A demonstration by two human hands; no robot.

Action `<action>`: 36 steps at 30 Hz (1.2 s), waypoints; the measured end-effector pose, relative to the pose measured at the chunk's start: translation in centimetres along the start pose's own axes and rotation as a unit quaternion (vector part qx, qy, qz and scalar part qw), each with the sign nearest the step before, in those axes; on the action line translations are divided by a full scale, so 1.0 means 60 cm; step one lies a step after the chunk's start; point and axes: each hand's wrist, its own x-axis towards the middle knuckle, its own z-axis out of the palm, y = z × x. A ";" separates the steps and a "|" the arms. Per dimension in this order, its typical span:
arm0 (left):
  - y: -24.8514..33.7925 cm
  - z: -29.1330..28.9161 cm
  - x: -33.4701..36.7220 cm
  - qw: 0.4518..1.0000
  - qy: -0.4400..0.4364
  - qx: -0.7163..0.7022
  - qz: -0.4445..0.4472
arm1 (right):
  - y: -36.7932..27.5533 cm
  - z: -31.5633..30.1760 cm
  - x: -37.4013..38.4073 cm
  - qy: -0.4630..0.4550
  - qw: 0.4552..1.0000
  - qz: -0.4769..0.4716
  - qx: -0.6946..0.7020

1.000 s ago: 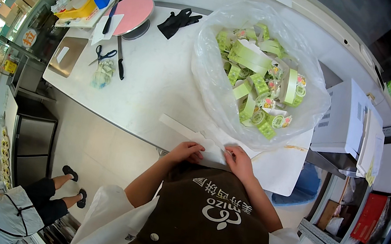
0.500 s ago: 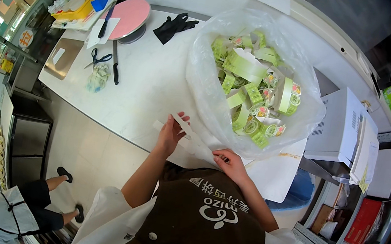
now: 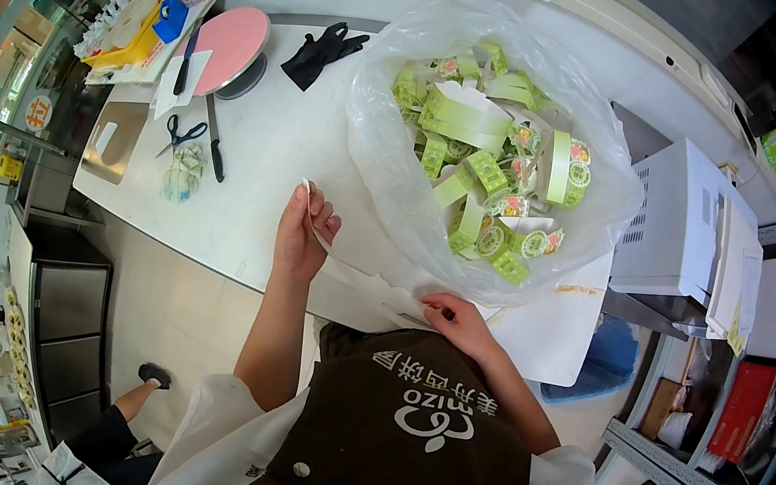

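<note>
A long white paper strip [image 3: 359, 287] with a wavy-cut edge stretches between my two hands, just over the near edge of the table. My left hand [image 3: 304, 233] pinches its left end, thumb against fingers, and that end curls upward. At the other end, my right hand [image 3: 456, 322] has its bent fingers closed on the strip, close to my brown apron. Beyond my right hand, a big clear plastic bag [image 3: 371, 155] lies opened out. Several green-and-white paper bands [image 3: 467, 119], bent into loops and printed with round and flowery patterns, are heaped inside it.
Scissors [image 3: 185, 134], a knife [image 3: 215, 148] and a pink turntable [image 3: 226, 48] occupy the table's left part. Black gloves [image 3: 321, 54] lie behind. A white appliance [image 3: 672, 225] stands right of the bag. Another person's leg [image 3: 136, 398] shows on the floor at lower left.
My left hand has moved left and away from my right hand, drawing the strip out longer between them. My right hand stays nearly in place. The other person has shifted lower in view.
</note>
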 end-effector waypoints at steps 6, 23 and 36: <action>0.021 0.042 -0.014 0.992 -0.083 -0.091 0.019 | -0.009 0.000 0.000 0.008 0.998 -0.059 -0.007; 0.103 0.066 -0.047 0.981 -0.136 -0.083 0.108 | -0.067 -0.104 -0.041 0.061 0.975 0.008 0.214; 0.034 0.156 -0.082 0.944 -0.044 0.314 0.094 | -0.184 -0.129 -0.095 -0.170 0.844 -0.193 0.471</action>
